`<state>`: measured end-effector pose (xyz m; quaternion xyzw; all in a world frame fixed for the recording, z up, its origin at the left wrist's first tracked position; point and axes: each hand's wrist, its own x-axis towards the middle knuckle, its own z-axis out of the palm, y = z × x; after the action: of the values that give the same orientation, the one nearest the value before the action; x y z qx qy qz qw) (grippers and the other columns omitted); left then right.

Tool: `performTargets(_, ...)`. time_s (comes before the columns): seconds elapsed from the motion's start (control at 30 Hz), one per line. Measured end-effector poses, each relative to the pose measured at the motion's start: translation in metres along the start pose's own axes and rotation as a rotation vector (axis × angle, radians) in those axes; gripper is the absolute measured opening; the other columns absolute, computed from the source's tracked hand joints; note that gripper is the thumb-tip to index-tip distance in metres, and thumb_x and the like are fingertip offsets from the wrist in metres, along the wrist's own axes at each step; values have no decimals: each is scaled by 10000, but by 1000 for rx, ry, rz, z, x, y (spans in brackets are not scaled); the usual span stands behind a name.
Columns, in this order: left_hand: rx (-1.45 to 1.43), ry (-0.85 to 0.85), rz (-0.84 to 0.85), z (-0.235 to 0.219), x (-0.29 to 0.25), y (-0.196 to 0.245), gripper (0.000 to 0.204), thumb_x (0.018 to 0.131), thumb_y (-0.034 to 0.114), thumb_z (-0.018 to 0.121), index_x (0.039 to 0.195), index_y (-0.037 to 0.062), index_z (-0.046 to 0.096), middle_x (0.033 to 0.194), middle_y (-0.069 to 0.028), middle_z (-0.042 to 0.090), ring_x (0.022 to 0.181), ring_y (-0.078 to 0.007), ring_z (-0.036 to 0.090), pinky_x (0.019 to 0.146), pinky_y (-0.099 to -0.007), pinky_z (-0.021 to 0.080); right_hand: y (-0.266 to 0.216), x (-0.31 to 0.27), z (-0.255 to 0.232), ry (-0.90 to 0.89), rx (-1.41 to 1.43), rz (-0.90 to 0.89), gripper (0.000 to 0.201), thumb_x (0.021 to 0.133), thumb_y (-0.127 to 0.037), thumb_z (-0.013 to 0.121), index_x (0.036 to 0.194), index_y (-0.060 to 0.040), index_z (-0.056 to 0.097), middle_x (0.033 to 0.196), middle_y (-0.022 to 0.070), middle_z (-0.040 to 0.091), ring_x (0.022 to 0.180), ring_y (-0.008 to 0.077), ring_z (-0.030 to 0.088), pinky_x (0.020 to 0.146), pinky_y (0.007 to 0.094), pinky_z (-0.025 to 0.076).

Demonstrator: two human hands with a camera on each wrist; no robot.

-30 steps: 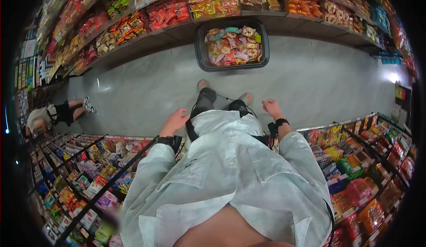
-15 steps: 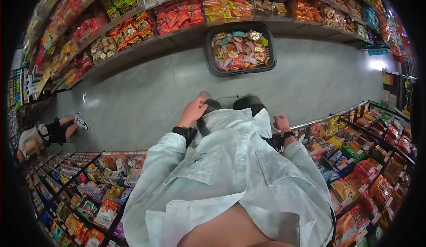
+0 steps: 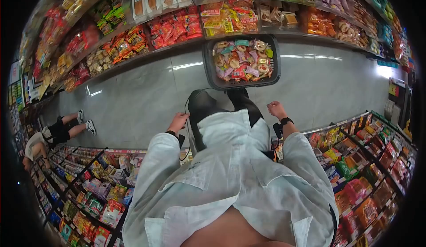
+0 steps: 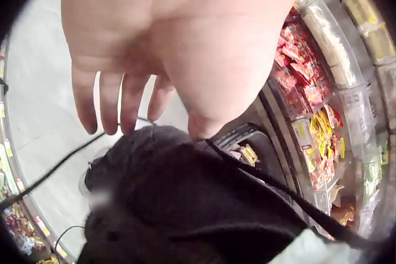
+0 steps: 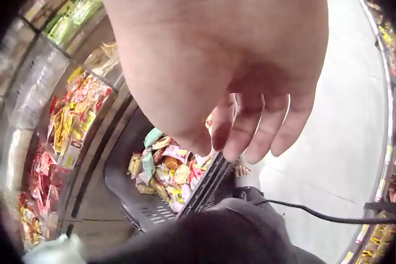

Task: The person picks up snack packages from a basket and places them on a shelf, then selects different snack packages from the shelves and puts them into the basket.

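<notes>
My left hand [image 3: 178, 122] hangs beside my left thigh in the head view, and the left wrist view shows its fingers [image 4: 111, 100] loosely bent with nothing in them. A dark cord [image 4: 272, 183] runs past the thumb tip. On the other side, my right hand [image 3: 277, 109] hangs out from the right thigh, its fingers [image 5: 272, 128] relaxed and holding nothing. In front of my legs, a black basket [image 3: 209, 65] stands on the floor against the lower shelf. Inside it lie many small wrapped snacks [image 3: 242, 63]. Both hands are apart from it.
Shelves of bagged snacks [image 3: 177, 27] curve along the far side of the aisle. Behind me run sloping racks of packets [image 3: 106, 176] on the left and more packets [image 3: 355, 171] on the right. Another person [image 3: 53, 134] is at the left, on the grey floor [image 3: 137, 87].
My legs have come nearer the basket, which sits closer to my knees in view. The left hand has swung back and outward from the thigh; the right has swung forward a little.
</notes>
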<state>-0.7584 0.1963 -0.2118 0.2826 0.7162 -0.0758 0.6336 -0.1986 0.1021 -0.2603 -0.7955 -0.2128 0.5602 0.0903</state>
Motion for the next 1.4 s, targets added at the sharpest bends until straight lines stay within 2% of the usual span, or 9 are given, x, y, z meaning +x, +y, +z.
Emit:
performTargets(0.17,152,-342,-151,44,13,106,1196,826,698,706,1671,95,113,1641,-159,377,1500,-361,365,1146,-572,362,-94,64,11,-30,-48,-200,234,949,-240,702,1057,-40,646,817,27,673,709,125,633,629,288,523)
performTargets(0.3,507,-292,-126,101,143,63,1466,727,727,770,1638,20,-136,1658,-316,245,1513,-446,325,1203,-517,333,-179,113,47,-226,351,-92,321,941,-242,723,1152,-31,606,951,39,689,784,114,641,705,294,538)
performTargets(0.33,683,-71,-182,110,132,84,1453,718,700,780,1647,66,-140,1583,-378,311,1439,-498,405,1176,-529,365,-187,124,66,-188,387,-73,363,940,-242,725,1198,-30,582,1006,51,681,835,124,644,738,305,541)
performTargets(0.43,811,208,-232,112,136,104,1373,739,660,770,1663,110,-84,1460,-379,443,1329,-500,508,1129,-506,415,-228,178,119,-77,461,-48,504,934,-238,734,1333,-34,503,1156,84,649,1008,163,631,856,345,533)
performTargets(0.5,746,364,-139,112,146,95,1158,734,561,790,1613,108,186,1300,-302,550,1213,-462,571,1045,-523,469,-249,210,152,-25,461,-22,605,926,-231,742,1418,-47,442,1240,104,619,1149,201,595,959,383,507)
performTargets(0.6,636,496,-40,106,140,104,906,700,454,813,1439,85,441,1199,-228,564,1144,-442,572,977,-551,484,-208,325,228,561,-36,-366,826,852,-328,808,1528,-97,394,1299,213,646,1333,364,495,1117,559,348)
performTargets(0.7,682,536,-47,106,146,97,900,697,463,825,1433,109,446,1203,-227,569,1116,-449,599,936,-539,534,-218,382,253,681,-679,-785,621,879,-368,756,1403,-95,567,1329,167,651,1313,379,514,1087,656,313)
performTargets(1.07,640,548,-77,105,149,82,877,691,454,817,1427,113,484,1178,-194,570,1123,-401,584,943,-513,494,-257,421,262,381,-599,-510,589,843,-327,749,1352,-69,607,1362,210,613,1320,408,504,1106,592,341)
performTargets(1.4,625,529,-69,101,151,85,879,672,436,811,1421,112,487,1176,-194,570,1119,-404,579,951,-514,490,-217,382,285,504,-417,-374,562,810,-290,742,1306,-45,644,1392,248,579,1327,434,494,1124,535,366)
